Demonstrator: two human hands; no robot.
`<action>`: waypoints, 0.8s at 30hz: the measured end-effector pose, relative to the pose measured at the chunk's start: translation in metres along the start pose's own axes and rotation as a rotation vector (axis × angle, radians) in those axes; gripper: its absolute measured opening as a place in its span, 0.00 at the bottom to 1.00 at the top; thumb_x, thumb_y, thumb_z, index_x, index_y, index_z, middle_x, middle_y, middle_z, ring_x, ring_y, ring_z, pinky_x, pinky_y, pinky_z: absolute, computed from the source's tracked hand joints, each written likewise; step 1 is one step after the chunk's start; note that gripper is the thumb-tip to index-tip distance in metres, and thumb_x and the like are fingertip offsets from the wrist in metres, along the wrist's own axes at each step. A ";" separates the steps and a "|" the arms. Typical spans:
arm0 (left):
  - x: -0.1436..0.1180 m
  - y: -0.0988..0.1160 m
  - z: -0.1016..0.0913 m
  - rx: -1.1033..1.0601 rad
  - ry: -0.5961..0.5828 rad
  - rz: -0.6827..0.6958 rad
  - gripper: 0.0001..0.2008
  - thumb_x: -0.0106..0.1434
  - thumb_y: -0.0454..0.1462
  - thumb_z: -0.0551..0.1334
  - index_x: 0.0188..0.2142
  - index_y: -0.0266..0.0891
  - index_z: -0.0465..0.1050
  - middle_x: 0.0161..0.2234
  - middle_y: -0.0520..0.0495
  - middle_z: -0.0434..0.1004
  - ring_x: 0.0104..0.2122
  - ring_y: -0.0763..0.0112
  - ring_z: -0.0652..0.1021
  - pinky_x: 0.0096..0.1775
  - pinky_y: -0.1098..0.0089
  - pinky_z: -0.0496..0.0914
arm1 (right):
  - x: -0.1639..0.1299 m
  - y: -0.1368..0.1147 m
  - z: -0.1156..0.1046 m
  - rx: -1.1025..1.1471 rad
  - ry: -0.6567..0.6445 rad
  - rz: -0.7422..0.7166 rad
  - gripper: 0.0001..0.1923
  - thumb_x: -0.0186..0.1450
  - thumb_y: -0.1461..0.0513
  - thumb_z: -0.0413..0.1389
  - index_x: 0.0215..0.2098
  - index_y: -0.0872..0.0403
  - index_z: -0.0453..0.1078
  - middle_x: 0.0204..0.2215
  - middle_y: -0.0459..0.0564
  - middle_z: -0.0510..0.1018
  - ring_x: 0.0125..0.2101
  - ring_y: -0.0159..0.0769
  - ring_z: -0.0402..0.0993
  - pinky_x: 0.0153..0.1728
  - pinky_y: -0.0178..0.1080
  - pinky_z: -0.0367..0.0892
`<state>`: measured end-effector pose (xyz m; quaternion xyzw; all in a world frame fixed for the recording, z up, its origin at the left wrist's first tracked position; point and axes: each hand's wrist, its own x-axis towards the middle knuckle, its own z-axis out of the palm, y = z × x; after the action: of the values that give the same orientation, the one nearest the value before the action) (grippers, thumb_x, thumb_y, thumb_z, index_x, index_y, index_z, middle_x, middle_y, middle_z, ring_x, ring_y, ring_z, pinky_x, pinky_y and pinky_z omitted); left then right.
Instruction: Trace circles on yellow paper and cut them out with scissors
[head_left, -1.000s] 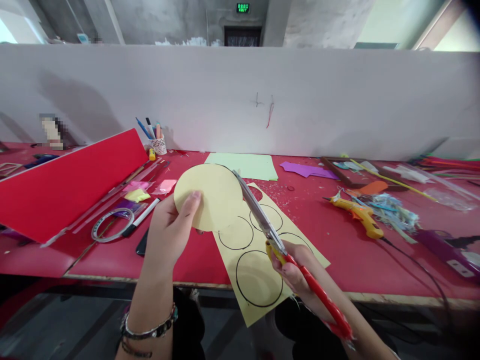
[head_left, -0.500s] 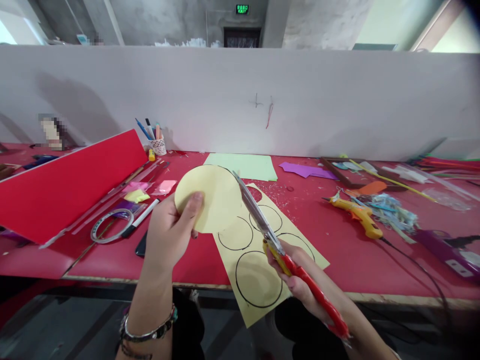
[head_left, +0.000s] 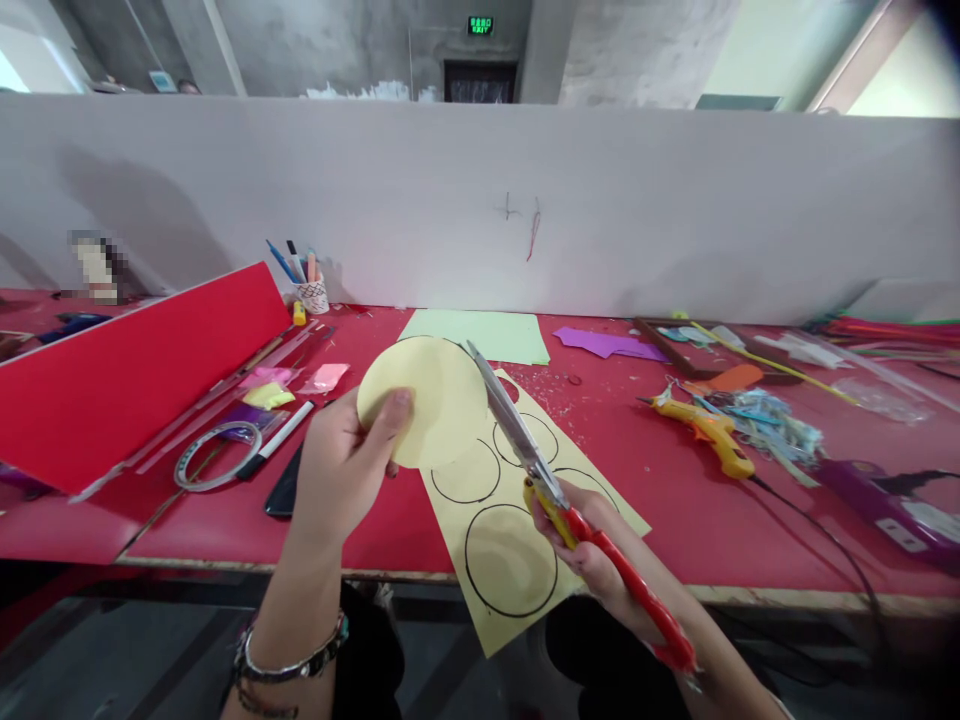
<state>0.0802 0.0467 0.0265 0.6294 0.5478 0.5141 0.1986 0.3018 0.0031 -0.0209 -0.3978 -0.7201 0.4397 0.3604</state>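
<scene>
My left hand pinches a pale yellow paper circle, its thumb lying across the front. In my right hand is a pair of scissors with red and yellow handles. The blades point up and left, and their tips are close to the circle's right edge; whether they touch it I cannot tell. Below and behind lies a pale yellow sheet with several black circle outlines, hanging over the table's front edge. Part of that sheet is hidden by the scissors and my right hand.
A yellow glue gun with a cord lies to the right, beside a purple device. On the left are a red board, a tape roll, a marker and a dark phone. Behind stand a pen cup and green paper.
The paper circle has turned slightly and shifted a little to the right, towards the scissors. The scissors stay nearly in place. The whole view has shifted slightly.
</scene>
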 end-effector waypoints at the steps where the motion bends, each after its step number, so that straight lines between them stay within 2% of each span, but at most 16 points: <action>1: 0.000 0.000 0.000 0.003 -0.025 0.013 0.17 0.60 0.47 0.56 0.20 0.39 0.63 0.12 0.58 0.60 0.11 0.80 0.65 0.13 0.80 0.57 | -0.001 0.000 -0.001 0.016 -0.001 0.004 0.30 0.56 0.35 0.42 0.27 0.53 0.54 0.20 0.41 0.54 0.19 0.28 0.47 0.19 0.33 0.46; 8: 0.000 0.007 0.003 0.020 -0.099 0.031 0.16 0.60 0.45 0.55 0.21 0.38 0.63 0.11 0.58 0.60 0.10 0.79 0.66 0.13 0.79 0.59 | -0.006 -0.001 -0.005 0.039 0.016 -0.005 0.29 0.56 0.36 0.43 0.28 0.53 0.55 0.21 0.41 0.55 0.20 0.28 0.48 0.19 0.33 0.47; 14: 0.016 0.006 0.010 -0.063 -0.114 -0.015 0.16 0.60 0.47 0.54 0.23 0.38 0.65 0.13 0.56 0.65 0.11 0.78 0.69 0.13 0.79 0.62 | -0.003 0.002 -0.012 -0.067 0.076 0.036 0.26 0.58 0.39 0.44 0.27 0.53 0.53 0.21 0.42 0.56 0.20 0.29 0.49 0.19 0.33 0.48; 24: 0.041 -0.004 0.020 -0.024 -0.254 0.047 0.16 0.58 0.47 0.56 0.22 0.38 0.62 0.14 0.58 0.62 0.10 0.78 0.68 0.13 0.79 0.61 | 0.003 0.013 -0.013 -0.095 0.151 0.030 0.25 0.59 0.40 0.44 0.27 0.52 0.53 0.21 0.43 0.57 0.20 0.30 0.52 0.18 0.33 0.49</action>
<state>0.0906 0.0910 0.0327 0.6997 0.4970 0.4414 0.2620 0.3150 0.0146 -0.0279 -0.4572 -0.7049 0.3791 0.3878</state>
